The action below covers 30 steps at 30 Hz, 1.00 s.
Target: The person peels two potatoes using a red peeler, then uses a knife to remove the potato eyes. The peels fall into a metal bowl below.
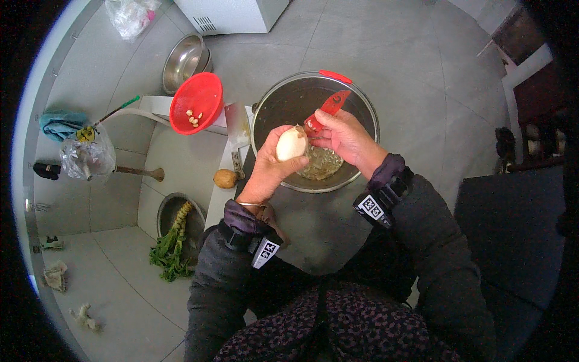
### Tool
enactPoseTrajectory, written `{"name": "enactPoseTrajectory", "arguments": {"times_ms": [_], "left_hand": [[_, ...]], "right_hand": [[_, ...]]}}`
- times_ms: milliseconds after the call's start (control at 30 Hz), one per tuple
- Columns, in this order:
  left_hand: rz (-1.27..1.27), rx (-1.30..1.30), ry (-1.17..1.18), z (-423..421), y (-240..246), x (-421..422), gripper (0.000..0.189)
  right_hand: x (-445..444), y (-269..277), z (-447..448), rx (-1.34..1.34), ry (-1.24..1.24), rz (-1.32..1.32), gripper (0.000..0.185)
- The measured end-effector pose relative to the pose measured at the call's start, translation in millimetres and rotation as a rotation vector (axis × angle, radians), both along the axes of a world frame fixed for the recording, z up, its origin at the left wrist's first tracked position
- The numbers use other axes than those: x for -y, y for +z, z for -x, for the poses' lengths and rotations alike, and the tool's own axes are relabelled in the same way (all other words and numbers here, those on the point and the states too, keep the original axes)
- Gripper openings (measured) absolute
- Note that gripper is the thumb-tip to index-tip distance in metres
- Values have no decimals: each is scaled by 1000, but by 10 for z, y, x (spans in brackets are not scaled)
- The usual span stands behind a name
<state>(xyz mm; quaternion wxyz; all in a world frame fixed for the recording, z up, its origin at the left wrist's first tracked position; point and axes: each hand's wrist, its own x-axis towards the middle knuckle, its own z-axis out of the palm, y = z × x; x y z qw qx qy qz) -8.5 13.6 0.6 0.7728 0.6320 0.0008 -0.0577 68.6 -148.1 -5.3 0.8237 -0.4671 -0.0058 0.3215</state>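
Observation:
My left hand grips a mostly peeled potato, pale with a brown patch near its top. A red-handled peeler is in my right hand, close to the potato's upper right side; my fingers hide part of it. Both hands are over a large metal pot with a red grip on its rim, and wet-looking peelings lie inside. Left of the pot, an unpeeled potato rests by the handle of a cleaver.
A red plastic basket holds several garlic cloves, with metal bowls behind it. Lower left, a leafy green vegetable leans in a metal basin. A plunger and a plastic bag are at the left wall.

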Motion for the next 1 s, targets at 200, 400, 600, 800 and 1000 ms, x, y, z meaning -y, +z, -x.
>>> {"name": "enactPoseTrajectory", "arguments": {"times_ms": [200,400,600,800,1000], "left_hand": [[50,-41,-3,3,-26,5,53],[-12,-63,-51,-1,-23,4,52],[-39,-72,-85,-8,13,-7,53],[80,-135,-128,-18,-6,-39,55],[145,-323,-234,-62,-57,-166,57]], "right_hand": [[-71,27,66,143,5,-10,22],[-99,-17,90,288,46,76,21],[-63,-13,37,145,85,83,21],[-22,2,0,126,120,85,23],[13,-44,-25,102,140,145,24]]}}
